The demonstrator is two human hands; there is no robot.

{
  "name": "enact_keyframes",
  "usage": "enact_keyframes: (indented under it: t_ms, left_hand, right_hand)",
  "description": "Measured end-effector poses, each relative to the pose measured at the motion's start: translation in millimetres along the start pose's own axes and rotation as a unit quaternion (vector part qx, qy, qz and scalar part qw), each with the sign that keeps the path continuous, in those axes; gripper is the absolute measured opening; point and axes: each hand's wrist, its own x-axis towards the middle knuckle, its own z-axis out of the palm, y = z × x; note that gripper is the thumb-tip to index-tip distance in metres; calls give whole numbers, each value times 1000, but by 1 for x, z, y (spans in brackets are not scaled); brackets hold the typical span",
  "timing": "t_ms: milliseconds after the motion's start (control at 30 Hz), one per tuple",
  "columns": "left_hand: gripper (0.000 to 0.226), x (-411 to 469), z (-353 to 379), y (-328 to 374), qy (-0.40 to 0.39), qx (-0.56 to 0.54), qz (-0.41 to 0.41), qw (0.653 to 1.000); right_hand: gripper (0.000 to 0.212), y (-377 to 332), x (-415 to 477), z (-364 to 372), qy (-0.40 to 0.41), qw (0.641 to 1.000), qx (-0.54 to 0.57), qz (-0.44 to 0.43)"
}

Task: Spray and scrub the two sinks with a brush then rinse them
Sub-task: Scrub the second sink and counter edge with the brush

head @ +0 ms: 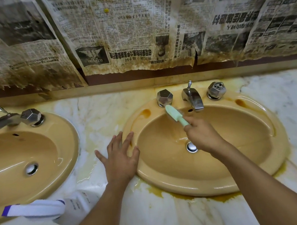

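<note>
My right hand (202, 134) grips the handle of the mint-green scrub brush (175, 115), fingers curled round it. The brush head is just ahead and left of my knuckles, on the back wall of the right sink (190, 185), below the faceted chrome tap knob (164, 97). The chrome spout (192, 98) is straight ahead of that hand, and a second knob (216, 90) is ahead and to the right. The drain plug (192, 146) is directly under my right wrist.

My left hand (120, 158) lies flat with fingers spread and holds nothing. The palm is on the marble counter (175, 219) and the fingertips are on the right sink's left rim.

The left sink (66, 133) is just left of my left hand. A white spray bottle (62, 207) lies on its side near my left forearm, on the counter at the left sink's near rim. There is yellow-brown staining on the counter around the right sink. Stained newspaper (124, 31) covers the wall beyond both hands.
</note>
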Motion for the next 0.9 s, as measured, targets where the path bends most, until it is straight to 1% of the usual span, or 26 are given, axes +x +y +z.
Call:
enact_keyframes:
  t_ms: [100, 167, 200, 233, 267, 300, 333, 367, 400, 433, 500, 567, 633, 767, 867, 900]
  left_hand:
    - [50, 10, -10, 8, -5, -37, -24, 999]
    - [49, 15, -20, 28, 18, -48, -20, 998]
    - [47, 16, -23, 43, 25, -68, -20, 997]
    - [41, 16, -26, 59, 17, -107, -30, 994]
    - [34, 17, -31, 76, -11, -165, -51, 985]
    - [33, 18, -35, 93, -49, -241, -76, 966]
    - [37, 19, -41, 107, -91, -316, -101, 939]
    - [40, 20, -47, 119, -132, -366, -121, 913]
    - [40, 23, -50, 126, -163, -386, -133, 898]
    - [36, 26, -52, 132, -179, -393, -141, 891]
    - [31, 32, -52, 136, -194, -391, -165, 885]
    - [37, 39, -48, 136, -191, -393, -188, 880]
    - [35, 46, -46, 135, -166, -371, -197, 892]
    - [23, 58, -52, 125, -117, -327, -170, 922]
    - [26, 70, -54, 112, -109, -193, -114, 968]
    - [28, 75, -53, 109, -109, -151, -100, 977]
  right_hand:
    - [47, 5, -11, 3, 6, 998, 55, 1]
    - [49, 6, -16, 10, 4, 996, 84, -15]
    - [49, 6, -16, 14, 3, 995, 98, -26]
    - [49, 4, -17, 19, 2, 993, 111, -37]
    - [48, 3, -17, 24, -1, 991, 126, -45]
    - [48, 1, -17, 29, -6, 988, 142, -53]
    - [47, -2, -17, 32, -11, 986, 159, -58]
    - [46, -3, -16, 35, -14, 983, 172, -62]
    - [46, -3, -16, 36, -17, 981, 182, -63]
    - [46, -3, -17, 36, -21, 979, 194, -63]
    - [49, 0, -16, 33, -34, 975, 209, -62]
    - [48, 9, -18, 22, -38, 982, 173, -64]
    - [45, 26, -21, 3, -10, 992, 110, -53]
    - [50, 82, -29, -48, 80, 996, -8, -49]
    - [54, 130, -33, -80, 121, 985, -116, -26]
    - [55, 146, -35, -88, 136, 980, -146, -17]
